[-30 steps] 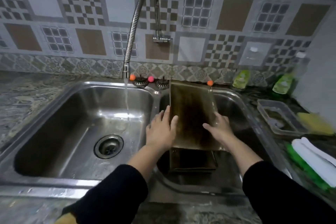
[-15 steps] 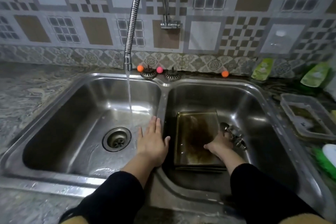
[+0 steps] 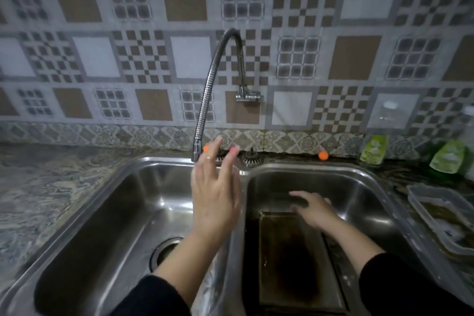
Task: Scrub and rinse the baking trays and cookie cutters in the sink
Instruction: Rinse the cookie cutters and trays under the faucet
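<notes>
**Left hand up at the spout, tray flat in the right basin**

Since half a second ago, I see the left hand [image 3: 214, 202] lifted off the divider between the basins and raised toward the faucet spout [image 3: 196, 151]; its fingers are straight and spread, holding nothing, with the fingertips just beside the spout's end. The right hand [image 3: 314, 209] has left the near right part of the baking tray [image 3: 289, 259] and now hovers over the tray's far edge, fingers extended and loose, its grip empty as well. Motion blur keeps me from telling whether it touches the tray's rim. The view has also tipped upward, so more of the tiled wall [image 3: 189, 59] shows.

The baking tray lies flat on the floor of the right basin [image 3: 372, 197] of the double sink, its long side running from the near edge toward the back wall. Its inside is dark brown and stained, darkest through the middle. Another tray's rim seems to peek out along its right side, though I cannot tell for sure. I cannot make out any cookie cutters.

The left basin [image 3: 107, 213] shows its drain [image 3: 164, 249] near my left forearm. On the back rim of the sink sit a strainer plug [image 3: 252, 158] and an orange ball [image 3: 323, 155]. On the surface to the right stand two green pouches [image 3: 373, 149] against the wall, and nearer the right edge a clear plastic container [image 3: 441, 215]. Both sleeves are black.
</notes>
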